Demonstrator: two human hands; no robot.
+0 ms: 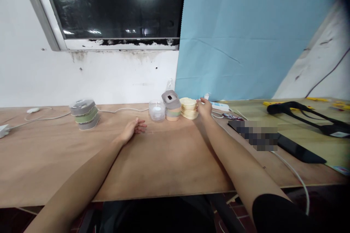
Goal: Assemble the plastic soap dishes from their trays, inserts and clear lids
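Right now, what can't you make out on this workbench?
Head view only:
- Right hand fingertips: hidden against the cream stack, so the grip is unclear.
- Black flat object: partly covered by a pixelated patch.
- Clear container: contents too small to tell.
- Left hand: palm hidden, resting on the wooden table.

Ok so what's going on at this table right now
A person sits at a wooden table with both arms stretched out. The right hand touches a stack of cream-coloured scalloped pieces near the back wall, beside a grey-topped stack and a small clear container. The left hand rests flat and open on the tabletop, holding nothing. Another layered stack sits further left, and a white power strip lies just past the right hand.
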